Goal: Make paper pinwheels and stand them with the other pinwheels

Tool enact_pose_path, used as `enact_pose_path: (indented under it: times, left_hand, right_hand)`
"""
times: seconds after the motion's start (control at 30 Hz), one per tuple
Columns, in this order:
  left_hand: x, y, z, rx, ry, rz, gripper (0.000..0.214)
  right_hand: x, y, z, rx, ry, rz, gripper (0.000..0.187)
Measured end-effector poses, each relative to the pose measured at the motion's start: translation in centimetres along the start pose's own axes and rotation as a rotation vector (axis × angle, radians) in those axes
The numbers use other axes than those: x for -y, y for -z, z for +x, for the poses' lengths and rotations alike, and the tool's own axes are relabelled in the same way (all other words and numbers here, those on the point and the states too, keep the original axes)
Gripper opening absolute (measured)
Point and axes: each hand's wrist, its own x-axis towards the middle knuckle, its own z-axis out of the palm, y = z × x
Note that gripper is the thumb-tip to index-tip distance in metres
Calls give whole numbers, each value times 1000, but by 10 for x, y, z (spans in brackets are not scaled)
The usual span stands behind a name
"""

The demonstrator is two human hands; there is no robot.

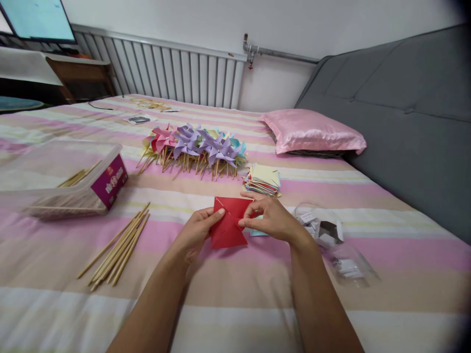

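Note:
A square of red paper with diagonal slits running in from its corners is held up above the bed. My left hand grips its left edge, thumb on top. At the right side my right hand pinches the paper between thumb and fingers. Behind the right hand a light blue paper piece shows in part. A stack of coloured paper squares lies just beyond, yellow on top. Farther back are several finished paper pinwheels on wooden sticks, in purple, pink, yellow and blue.
Loose wooden sticks lie at left, near a clear plastic box holding more sticks. On the right are a small opened box and a clear plastic bag. A pink pillow rests by the grey headboard.

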Motion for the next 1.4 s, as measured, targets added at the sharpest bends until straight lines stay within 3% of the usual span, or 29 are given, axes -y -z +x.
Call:
enact_pose_path:
  times: [0.4, 0.8, 0.83, 0.97, 1.03, 1.2, 1.3, 1.4]
  left_hand:
    - [7, -2, 3, -75, -42, 26, 26]
    - [16, 0, 8, -161, -62, 1, 38]
    - [15, 0, 9, -184, -76, -17, 38]
    - [11, -1, 9, -290, -152, -109, 42]
    - [8, -3, 8, -315, -184, -154, 43]
    - [4, -7, 5, -306, -239, -189, 41]
    - [4, -8, 4, -298, -237, -187, 42]
    - [5, -8, 5, -293, -221, -176, 42]
  right_hand:
    - [3, -4, -1, -22, -27, -54, 10]
    - [9, -6, 0, -65, 7, -67, 8]
    - [8, -7, 1, -94, 2, -35, 12]
    - [6, -13, 6, -297, -73, 182, 75]
    - [5, -17, 8, -299, -117, 296, 85]
    - [10, -29, 10, -102, -176, 591, 58]
    - [11, -33, 12, -124, -177, 678, 42]
    - [10, -35, 13, -165, -194, 697, 39]
